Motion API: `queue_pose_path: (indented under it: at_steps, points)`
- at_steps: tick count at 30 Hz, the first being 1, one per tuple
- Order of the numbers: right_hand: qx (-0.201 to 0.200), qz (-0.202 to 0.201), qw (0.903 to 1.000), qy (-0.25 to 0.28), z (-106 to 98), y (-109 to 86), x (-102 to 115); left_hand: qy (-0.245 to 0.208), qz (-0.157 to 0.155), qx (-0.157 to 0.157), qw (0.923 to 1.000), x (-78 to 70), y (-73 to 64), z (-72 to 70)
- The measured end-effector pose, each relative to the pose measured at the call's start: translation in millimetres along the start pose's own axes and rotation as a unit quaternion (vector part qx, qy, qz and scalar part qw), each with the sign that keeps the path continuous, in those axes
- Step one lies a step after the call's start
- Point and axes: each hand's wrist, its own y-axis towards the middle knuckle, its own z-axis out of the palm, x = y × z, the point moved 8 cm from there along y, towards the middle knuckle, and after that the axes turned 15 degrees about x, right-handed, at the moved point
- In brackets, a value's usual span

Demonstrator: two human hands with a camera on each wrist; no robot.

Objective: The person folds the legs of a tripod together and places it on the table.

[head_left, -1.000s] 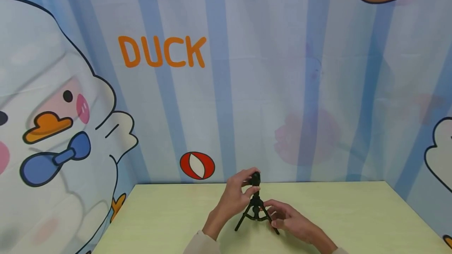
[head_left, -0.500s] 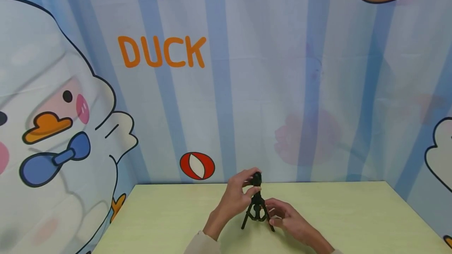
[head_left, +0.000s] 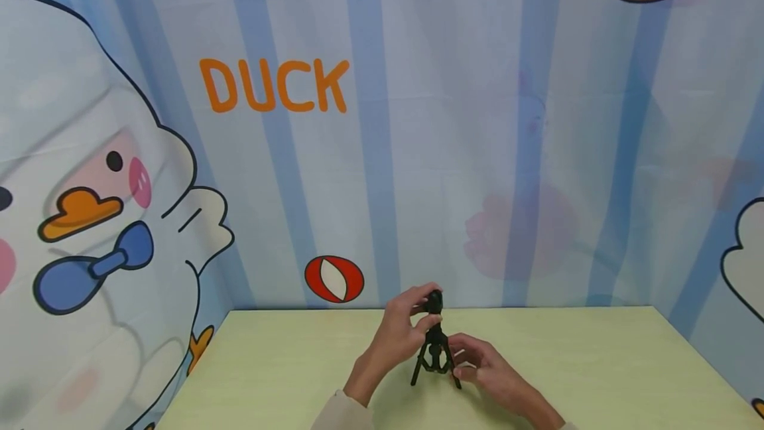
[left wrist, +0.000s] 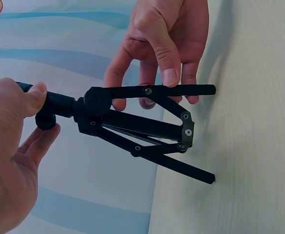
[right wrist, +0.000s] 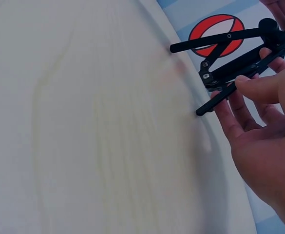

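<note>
A small black tripod [head_left: 435,350] is held upright over the table, its legs partly spread. Near its top, my left hand [head_left: 402,327] grips the head section between thumb and fingers. My right hand [head_left: 489,370] pinches one leg, with the thumb on one side and fingertips on the other. In the left wrist view, hinged braces join the legs of the tripod [left wrist: 147,127] to its centre column, and a round knob [left wrist: 97,101] sits at the leg joint. The right wrist view shows the right thumb [right wrist: 259,87] lying along a leg.
The pale yellow-green table [head_left: 286,363] reaches back to a curtain [head_left: 418,151] with blue stripes. Printed on the curtain are a large white duck [head_left: 119,271], orange lettering [head_left: 274,87] and a red-and-white ball [head_left: 334,279].
The tripod's legs have drawn closer together, their feet moving inward and slightly up. My right hand has shifted slightly left and up with its leg. My left hand stays at the top.
</note>
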Motion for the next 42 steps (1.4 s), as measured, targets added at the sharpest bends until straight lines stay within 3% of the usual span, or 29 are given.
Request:
queue_pose_path:
  at_steps: [8,29,42]
  points:
    - [0.018,0.014,0.9989,-0.042,-1.2,1.7,3.9,-0.003,-0.007,-0.009,0.9999,-2.1,-0.2,-4.5]
    - [0.045,0.016,0.9988,-0.012,2.8,1.2,1.4,-0.025,-0.009,0.01,0.9996,2.7,-0.7,-2.8]
    - [0.049,-0.015,0.9986,0.011,6.0,-0.6,4.1,-0.038,-0.008,0.016,0.9991,2.1,-2.4,-0.6]
